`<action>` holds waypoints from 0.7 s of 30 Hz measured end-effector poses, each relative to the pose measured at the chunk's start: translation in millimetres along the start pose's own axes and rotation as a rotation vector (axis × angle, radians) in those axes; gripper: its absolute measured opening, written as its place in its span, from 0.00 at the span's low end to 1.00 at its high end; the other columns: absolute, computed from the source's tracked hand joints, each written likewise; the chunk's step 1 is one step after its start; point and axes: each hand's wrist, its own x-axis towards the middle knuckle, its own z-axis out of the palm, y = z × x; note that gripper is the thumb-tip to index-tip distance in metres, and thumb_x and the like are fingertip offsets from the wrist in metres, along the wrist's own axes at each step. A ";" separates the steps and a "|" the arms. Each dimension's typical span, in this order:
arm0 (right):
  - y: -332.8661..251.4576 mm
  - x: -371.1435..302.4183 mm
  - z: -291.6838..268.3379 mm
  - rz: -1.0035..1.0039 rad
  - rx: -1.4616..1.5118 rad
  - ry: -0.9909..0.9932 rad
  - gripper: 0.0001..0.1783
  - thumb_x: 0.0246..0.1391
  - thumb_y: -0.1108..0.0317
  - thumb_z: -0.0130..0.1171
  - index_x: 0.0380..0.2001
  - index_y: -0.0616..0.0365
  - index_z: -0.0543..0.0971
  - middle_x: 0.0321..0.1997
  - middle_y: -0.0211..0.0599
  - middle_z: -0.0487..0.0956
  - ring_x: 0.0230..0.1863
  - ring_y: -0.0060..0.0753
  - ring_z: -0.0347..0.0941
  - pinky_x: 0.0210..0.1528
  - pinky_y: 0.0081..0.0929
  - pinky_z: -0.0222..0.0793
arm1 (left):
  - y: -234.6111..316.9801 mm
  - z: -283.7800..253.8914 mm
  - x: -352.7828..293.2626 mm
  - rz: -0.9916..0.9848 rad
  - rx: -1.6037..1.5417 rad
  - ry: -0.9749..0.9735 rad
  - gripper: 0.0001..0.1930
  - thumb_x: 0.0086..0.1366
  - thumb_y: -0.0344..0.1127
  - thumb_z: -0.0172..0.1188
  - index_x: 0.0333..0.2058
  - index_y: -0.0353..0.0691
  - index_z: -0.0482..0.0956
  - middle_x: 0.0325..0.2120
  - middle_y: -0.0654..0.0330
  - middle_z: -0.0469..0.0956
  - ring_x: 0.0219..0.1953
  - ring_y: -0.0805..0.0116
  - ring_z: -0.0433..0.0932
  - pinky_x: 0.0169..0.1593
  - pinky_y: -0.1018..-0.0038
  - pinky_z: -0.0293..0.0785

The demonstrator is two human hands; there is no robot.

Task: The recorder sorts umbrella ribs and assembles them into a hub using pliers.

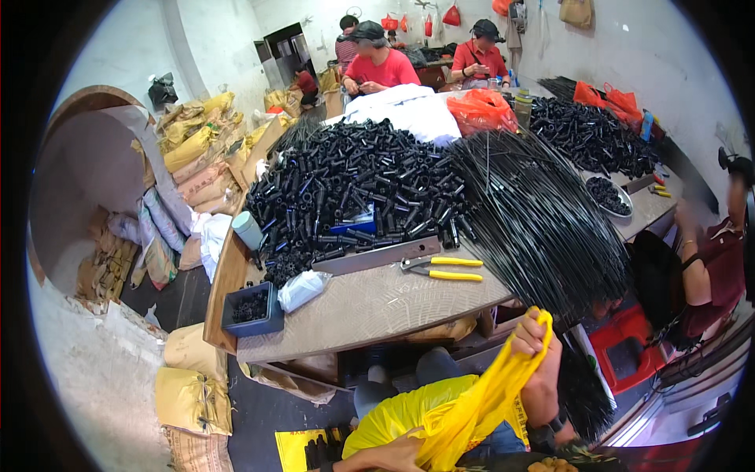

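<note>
Right hand [537,350], 4 o'clock, clutches yellow plastic bag [476,409] | left hand [393,455], 6 o'clock, grip unclear | hard pull could rip it against black rods [543,224], 3 o'clock

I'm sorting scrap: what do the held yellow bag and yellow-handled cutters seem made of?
Yellow bag: probably thin, glossy plastic film, judging by its stretched folds. Cutters: likely metal head, from its grey sheen; smooth yellow handles suggest plastic or rubber.

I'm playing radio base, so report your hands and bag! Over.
Right hand gripping yellow bag, raised. Left hand against bag, lower down. Yellow-handled pliers on table, apart from bag.
</note>
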 end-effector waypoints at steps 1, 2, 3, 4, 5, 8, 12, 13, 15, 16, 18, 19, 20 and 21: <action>20.5 7.3 16.0 0.013 -0.076 -0.083 0.10 0.59 0.64 0.39 0.33 0.57 0.68 0.17 0.25 0.61 0.15 0.17 0.57 0.20 0.18 0.59 | -4.1 6.4 -2.6 -0.013 -0.012 0.004 0.31 0.58 0.48 0.54 0.54 0.34 0.62 0.55 0.53 0.62 0.59 0.62 0.57 0.62 0.64 0.47; 38.8 20.0 16.2 0.080 -0.226 -0.167 0.11 0.60 0.62 0.37 0.34 0.56 0.68 0.18 0.26 0.63 0.16 0.18 0.59 0.21 0.19 0.61 | -3.1 8.4 6.1 0.000 -0.010 0.011 0.31 0.57 0.49 0.54 0.55 0.35 0.61 0.55 0.53 0.61 0.59 0.61 0.57 0.62 0.65 0.47; 60.7 28.0 19.2 0.151 -0.370 -0.269 0.13 0.61 0.61 0.36 0.34 0.56 0.68 0.19 0.28 0.65 0.16 0.19 0.60 0.22 0.19 0.62 | 5.7 13.0 17.3 0.011 0.002 0.032 0.32 0.57 0.49 0.55 0.55 0.35 0.61 0.56 0.53 0.61 0.59 0.61 0.56 0.62 0.65 0.46; 84.3 31.1 25.6 0.267 -0.534 -0.281 0.12 0.61 0.61 0.37 0.36 0.57 0.67 0.22 0.31 0.69 0.18 0.21 0.63 0.24 0.19 0.64 | 17.2 16.7 30.4 0.020 0.014 0.057 0.32 0.57 0.49 0.55 0.55 0.36 0.60 0.56 0.53 0.61 0.59 0.61 0.56 0.62 0.65 0.46; 100.9 29.7 37.7 0.366 -0.712 -0.299 0.12 0.61 0.61 0.38 0.39 0.58 0.67 0.26 0.34 0.72 0.20 0.22 0.66 0.26 0.19 0.65 | 59.6 -18.3 48.0 0.044 0.038 0.079 0.32 0.56 0.49 0.55 0.55 0.37 0.60 0.56 0.53 0.60 0.60 0.61 0.56 0.62 0.65 0.46; 98.9 23.3 76.4 0.746 -1.069 -0.718 0.22 0.59 0.67 0.45 0.54 0.63 0.58 0.36 0.39 0.75 0.33 0.24 0.73 0.37 0.20 0.68 | 11.8 19.1 27.5 0.123 0.130 0.124 0.34 0.55 0.50 0.56 0.56 0.39 0.59 0.57 0.52 0.59 0.60 0.61 0.56 0.62 0.65 0.46; 69.8 20.4 54.1 0.362 -1.464 -0.863 0.27 0.57 0.71 0.48 0.58 0.62 0.54 0.40 0.41 0.75 0.38 0.28 0.74 0.43 0.22 0.69 | 42.3 -27.7 20.8 0.174 0.187 0.243 0.36 0.53 0.50 0.57 0.57 0.41 0.57 0.57 0.52 0.58 0.60 0.60 0.55 0.62 0.65 0.46; 51.8 13.8 41.3 0.428 -1.350 -0.639 0.25 0.57 0.72 0.47 0.57 0.63 0.56 0.39 0.43 0.76 0.39 0.31 0.75 0.43 0.25 0.71 | 36.6 -29.5 14.9 0.202 0.210 0.260 0.36 0.53 0.51 0.58 0.57 0.42 0.56 0.58 0.52 0.57 0.61 0.60 0.55 0.63 0.65 0.46; 22.0 3.3 -15.0 0.110 -1.321 -0.447 0.10 0.57 0.74 0.44 0.42 0.63 0.65 0.33 0.46 0.77 0.38 0.33 0.75 0.41 0.28 0.73 | 40.8 -25.1 13.2 0.255 0.250 0.305 0.37 0.52 0.51 0.58 0.58 0.43 0.55 0.58 0.52 0.57 0.61 0.60 0.55 0.63 0.65 0.46; 6.0 0.5 -44.5 0.051 -1.465 -0.359 0.09 0.55 0.74 0.48 0.39 0.63 0.64 0.34 0.45 0.77 0.38 0.35 0.76 0.41 0.28 0.73 | 43.2 -24.0 14.1 0.283 0.271 0.323 0.38 0.52 0.51 0.59 0.58 0.44 0.55 0.58 0.52 0.56 0.61 0.60 0.55 0.63 0.65 0.46; -7.0 -12.3 -61.1 0.049 -2.042 -0.711 0.28 0.48 0.61 0.59 0.47 0.63 0.61 0.48 0.51 0.69 0.53 0.44 0.66 0.54 0.42 0.60 | 50.5 -25.5 22.6 0.346 0.319 0.350 0.39 0.51 0.52 0.59 0.59 0.45 0.54 0.58 0.52 0.56 0.61 0.59 0.54 0.63 0.65 0.46; -4.5 -17.1 -67.1 0.072 -2.285 -0.939 0.36 0.47 0.57 0.59 0.55 0.62 0.58 0.57 0.55 0.63 0.61 0.46 0.59 0.60 0.47 0.52 | 54.1 -25.9 28.6 0.378 0.344 0.359 0.40 0.51 0.52 0.60 0.59 0.46 0.54 0.59 0.51 0.55 0.61 0.59 0.54 0.63 0.65 0.46; 8.0 -24.1 -78.1 0.116 -2.261 -1.124 0.37 0.49 0.55 0.56 0.58 0.60 0.55 0.61 0.53 0.57 0.63 0.47 0.53 0.63 0.45 0.46 | 50.0 -20.3 26.4 0.392 0.354 0.377 0.40 0.50 0.52 0.60 0.59 0.47 0.53 0.59 0.51 0.55 0.61 0.59 0.54 0.63 0.65 0.46; 21.1 -30.1 -91.8 0.152 -2.230 -1.301 0.39 0.51 0.53 0.53 0.61 0.59 0.52 0.64 0.52 0.52 0.66 0.47 0.47 0.65 0.43 0.40 | 43.3 -16.4 21.7 0.409 0.370 0.391 0.41 0.50 0.52 0.60 0.59 0.47 0.53 0.59 0.51 0.54 0.61 0.59 0.54 0.63 0.65 0.46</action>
